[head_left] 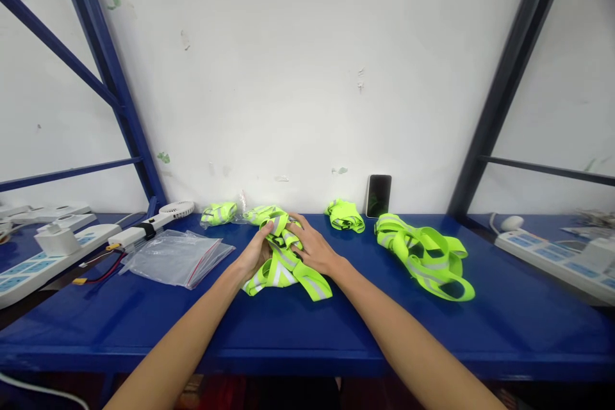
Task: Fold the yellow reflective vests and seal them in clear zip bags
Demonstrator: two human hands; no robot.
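"Straps (283, 274), where?"
"Bunched on the table (358, 327), just below the frame's centre."
"Held how?"
"Left hand (254, 252) and right hand (313, 247) clasp them from opposite sides."

Strap bundle (283, 261) between left hand (254, 255) and right hand (312, 247), on bench (288, 336). Bags (168, 259) left of both; strap heap (427, 264) right; phone (379, 196) beyond right hand, by wall (307, 77).

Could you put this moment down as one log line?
left hand: holding strap bundle | right hand: holding same bundle | surface: blue tabletop | nearby: clear bags, loose straps
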